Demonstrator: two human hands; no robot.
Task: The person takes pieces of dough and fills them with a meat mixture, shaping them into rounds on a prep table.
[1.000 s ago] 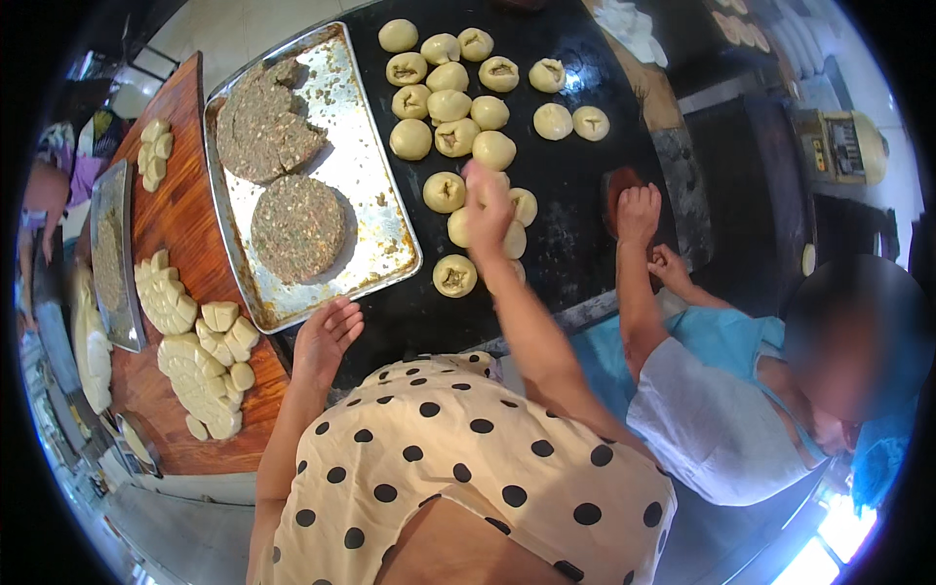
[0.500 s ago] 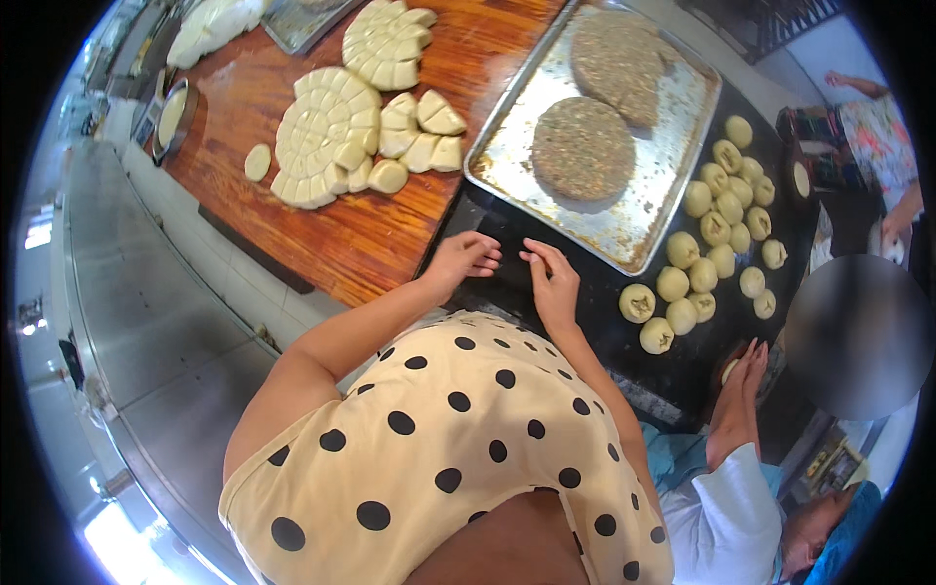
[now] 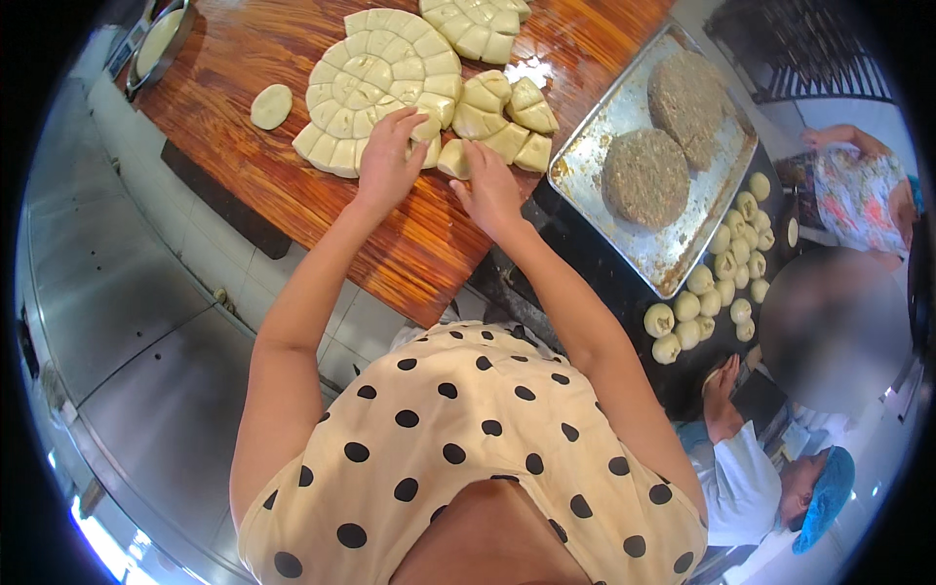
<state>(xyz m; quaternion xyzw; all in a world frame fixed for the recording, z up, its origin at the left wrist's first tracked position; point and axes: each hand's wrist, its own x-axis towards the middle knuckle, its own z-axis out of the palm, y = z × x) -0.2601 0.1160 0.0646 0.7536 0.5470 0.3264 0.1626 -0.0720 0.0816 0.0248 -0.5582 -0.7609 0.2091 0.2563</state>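
A wide slab of pale dough [image 3: 375,73], scored into many pieces, lies on the wooden table. At its near right edge my left hand [image 3: 390,166] has its fingers and thumb closed round a small dough piece [image 3: 427,128]. Just to the right, my right hand [image 3: 492,195] grips a rounded dough piece [image 3: 452,159] between thumb and fingers. Both pieces still rest among the others on the wood. Farther right sit several larger dough chunks [image 3: 482,107], and a flat dough disc [image 3: 271,106] lies alone at the left.
A metal tray [image 3: 585,183] with two mounds of speckled filling [image 3: 645,178] stands on the black worktop at right. Beside it are several filled dough balls [image 3: 659,319]. A co-worker's hand [image 3: 721,378] is over that worktop's near end. A round pan [image 3: 161,44] sits far left.
Both my hands have moved from above the black worktop, forward and left onto the dough pieces, and closed on two of them. My view has shifted left toward the wooden table.
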